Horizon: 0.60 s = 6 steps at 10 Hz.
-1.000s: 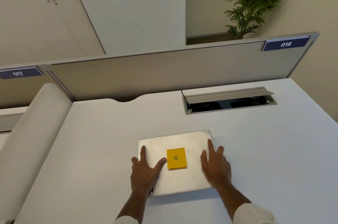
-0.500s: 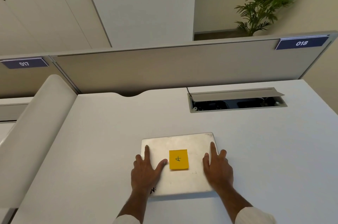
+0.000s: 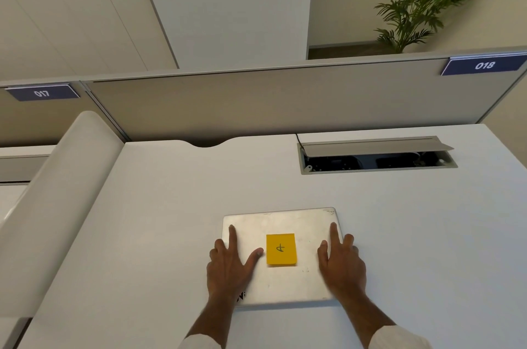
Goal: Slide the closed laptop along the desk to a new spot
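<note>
**Both palms pressed flat on the closed laptop**

Head view. A rectangular cable well with a grey metal flap (image 3: 376,156) is seen recessed in the white desk top (image 3: 159,220), well beyond the right hand and slightly to its right. The flap is propped open; inside, dark shapes are seen, too shadowed to be told apart.

The closed silver laptop with a scuffed, matte lid (image 3: 281,223) is laid flat on the desk, directly under both hands, near the front edge. A square yellow sticky note with a handwritten mark (image 3: 281,249) is stuck at the middle of the lid, between the two hands. A bit of black lettering is seen at the near left corner, partly covered by the left wrist.

The left hand (image 3: 229,269) is laid palm-down on the lid's left side, fingers spread, thumb reaching toward the note. The right hand (image 3: 342,267) is laid palm-down on the right side, fingers spread, the outer ones over the lid's right edge.
</note>
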### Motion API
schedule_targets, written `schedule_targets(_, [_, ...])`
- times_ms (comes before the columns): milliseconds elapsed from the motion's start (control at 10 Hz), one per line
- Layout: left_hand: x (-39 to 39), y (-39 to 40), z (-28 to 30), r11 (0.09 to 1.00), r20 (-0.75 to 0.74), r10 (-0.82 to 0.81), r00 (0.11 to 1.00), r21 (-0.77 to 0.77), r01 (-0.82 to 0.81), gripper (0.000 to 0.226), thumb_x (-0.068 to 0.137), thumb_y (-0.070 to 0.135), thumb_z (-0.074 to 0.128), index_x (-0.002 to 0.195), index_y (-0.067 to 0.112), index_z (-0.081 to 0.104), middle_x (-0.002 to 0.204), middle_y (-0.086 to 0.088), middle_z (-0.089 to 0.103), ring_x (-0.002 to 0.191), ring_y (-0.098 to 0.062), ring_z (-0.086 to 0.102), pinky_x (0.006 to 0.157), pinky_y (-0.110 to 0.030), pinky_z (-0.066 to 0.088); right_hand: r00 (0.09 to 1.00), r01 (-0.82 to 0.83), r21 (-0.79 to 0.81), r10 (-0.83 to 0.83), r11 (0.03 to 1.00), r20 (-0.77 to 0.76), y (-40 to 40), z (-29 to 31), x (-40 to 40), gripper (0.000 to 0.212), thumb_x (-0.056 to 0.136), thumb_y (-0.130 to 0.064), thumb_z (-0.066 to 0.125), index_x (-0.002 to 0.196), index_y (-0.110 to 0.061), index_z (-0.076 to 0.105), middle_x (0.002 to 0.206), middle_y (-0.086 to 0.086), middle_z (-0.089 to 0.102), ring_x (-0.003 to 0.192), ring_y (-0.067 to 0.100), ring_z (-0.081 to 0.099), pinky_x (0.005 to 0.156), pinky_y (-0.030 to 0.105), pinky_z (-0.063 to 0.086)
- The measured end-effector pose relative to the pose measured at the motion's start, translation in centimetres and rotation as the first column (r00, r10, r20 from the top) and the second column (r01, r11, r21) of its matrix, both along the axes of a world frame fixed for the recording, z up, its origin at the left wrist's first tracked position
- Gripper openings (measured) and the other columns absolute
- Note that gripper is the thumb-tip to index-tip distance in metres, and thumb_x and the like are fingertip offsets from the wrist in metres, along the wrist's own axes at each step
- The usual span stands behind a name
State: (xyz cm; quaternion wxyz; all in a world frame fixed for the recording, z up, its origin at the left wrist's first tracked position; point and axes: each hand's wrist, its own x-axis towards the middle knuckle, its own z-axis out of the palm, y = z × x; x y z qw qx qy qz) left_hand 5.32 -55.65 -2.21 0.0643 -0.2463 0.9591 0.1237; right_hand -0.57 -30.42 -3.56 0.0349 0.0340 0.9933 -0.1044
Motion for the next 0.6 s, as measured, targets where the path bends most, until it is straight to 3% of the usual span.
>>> schedule_targets(300, [0.0,0.1,0.0,1.0,0.012,-0.007,1.0,-0.028,0.007,0.105,0.075,0.093,0.016,0.158,0.029,0.002,0.12,-0.004,0.045,0.101,-0.022,0.05,0.077,-0.034,0.052,0.999,-0.019,0.032,0.017,0.999,0.035,0.0,0.6,0.0,0.062,0.096,-0.053,0.03,0.15,-0.022,0.032,0.107,0.007,0.054,0.08,0.02,0.059,0.057,0.031,0.052])
schedule_targets(400, [0.2,0.1,-0.2,0.987,0.03,-0.024,0.999,-0.16,0.029,0.104,0.077,0.091,0.009,0.159,0.027,0.006,0.122,-0.004,0.045,0.101,-0.021,0.048,0.079,-0.033,0.048,0.999,-0.048,0.078,0.048,0.996,0.006,0.1,0.2,-0.4,0.061,0.096,-0.05,0.035,0.147,-0.016,0.039,0.115,0.012,0.054,0.086,0.024,0.056,0.065,0.037,0.052])
schedule_targets(500, [0.3,0.2,0.5,0.983,0.045,-0.028,0.999,-0.182,0.035,0.104,0.078,0.089,0.003,0.159,0.023,0.003,0.145,-0.009,0.038,0.119,-0.027,0.044,0.093,-0.038,0.044,0.997,-0.077,0.058,0.078,0.995,-0.019,0.1,1.3,-0.9,0.067,0.096,-0.051,0.025,0.147,-0.009,0.038,0.136,0.018,0.049,0.107,0.031,0.055,0.085,0.043,0.052])
schedule_targets(600, [0.2,0.8,0.2,0.99,0.073,-0.039,0.997,-0.131,0.048,0.108,0.076,0.088,-0.004,0.159,0.02,-0.006,0.165,-0.016,0.016,0.146,-0.034,0.026,0.118,-0.046,0.029,0.994,-0.113,-0.011,0.113,0.993,-0.008,-0.7,2.4,-1.2,0.083,0.092,-0.058,0.004,0.153,-0.007,0.028,0.156,0.021,0.034,0.139,0.038,0.04,0.112,0.048,0.039])
